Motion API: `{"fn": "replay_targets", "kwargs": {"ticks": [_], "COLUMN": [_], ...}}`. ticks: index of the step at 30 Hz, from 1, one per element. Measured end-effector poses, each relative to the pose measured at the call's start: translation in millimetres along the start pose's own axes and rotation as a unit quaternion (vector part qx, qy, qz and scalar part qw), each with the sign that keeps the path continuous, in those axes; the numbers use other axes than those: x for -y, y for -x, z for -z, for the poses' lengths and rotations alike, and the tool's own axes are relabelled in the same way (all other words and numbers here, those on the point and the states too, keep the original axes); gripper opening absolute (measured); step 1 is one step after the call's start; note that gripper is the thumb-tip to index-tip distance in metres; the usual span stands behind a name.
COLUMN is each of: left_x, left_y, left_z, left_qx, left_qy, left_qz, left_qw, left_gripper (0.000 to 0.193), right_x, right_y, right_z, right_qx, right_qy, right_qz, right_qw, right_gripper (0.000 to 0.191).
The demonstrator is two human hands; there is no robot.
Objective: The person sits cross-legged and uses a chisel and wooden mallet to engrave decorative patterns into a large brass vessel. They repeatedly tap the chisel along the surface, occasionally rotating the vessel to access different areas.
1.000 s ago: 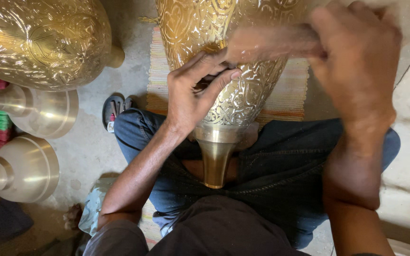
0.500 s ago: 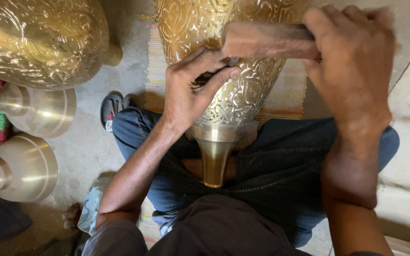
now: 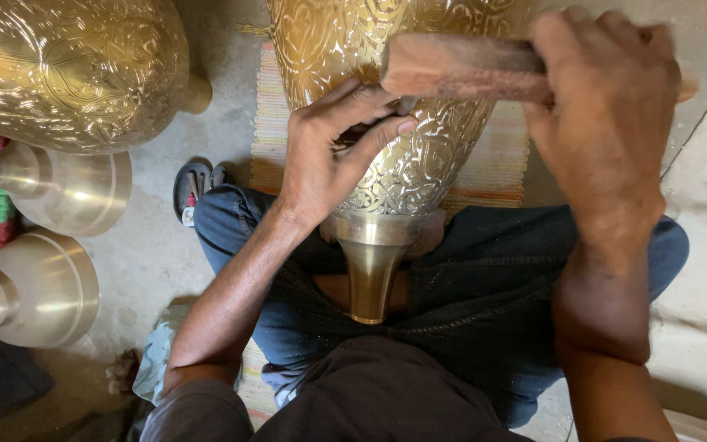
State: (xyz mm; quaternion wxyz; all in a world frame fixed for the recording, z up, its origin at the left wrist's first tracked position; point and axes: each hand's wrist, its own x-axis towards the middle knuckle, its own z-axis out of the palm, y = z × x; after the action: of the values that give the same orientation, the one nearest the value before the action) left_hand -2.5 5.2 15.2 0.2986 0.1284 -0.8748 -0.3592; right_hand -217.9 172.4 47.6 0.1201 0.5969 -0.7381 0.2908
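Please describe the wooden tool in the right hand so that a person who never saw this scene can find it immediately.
Start at the large engraved brass vase lying across the person's lap. Just above the left hand that rests on it, the right hand grips a reddish-brown wooden block. It is the only dull wooden thing among shining golden metal pieces.
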Motion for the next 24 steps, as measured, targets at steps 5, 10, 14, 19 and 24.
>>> {"fn": "replay_targets", "kwargs": {"ticks": [5, 10, 14, 19, 24], "left_x": [3, 6, 7, 6, 10], "left_y": [0, 1, 1, 9, 10], "left_z": [-1, 1, -4, -17, -15], "left_qx": [0.018, 0.021, -0.032, -0.051, -0.038], "left_qy": [0.0, 0.024, 0.049, 0.031, 0.009], "left_qz": [0.023, 0.03, -0.013, 0.027, 0.024], "left_qw": [1.0, 0.999, 0.998, 0.998, 0.999], "left_gripper": [0.03, 0.033, 0.016, 0.027, 0.03], "right_x": [0, -5, -2, 5, -5], "right_y": [4, 5, 1, 2, 5], "right_z": [1, -1, -2, 5, 5], "right_qx": [0.004, -0.002, -0.013, -0.069, -0.143], "right_qy": [-0.019, -0.053, 0.018, 0.02, 0.074], "right_qz": [-0.007, 0.016, 0.023, 0.044, 0.044], "right_qw": [1.0, 0.998, 0.999, 0.996, 0.986], "right_gripper": [0.033, 0.032, 0.033, 0.034, 0.024]}}
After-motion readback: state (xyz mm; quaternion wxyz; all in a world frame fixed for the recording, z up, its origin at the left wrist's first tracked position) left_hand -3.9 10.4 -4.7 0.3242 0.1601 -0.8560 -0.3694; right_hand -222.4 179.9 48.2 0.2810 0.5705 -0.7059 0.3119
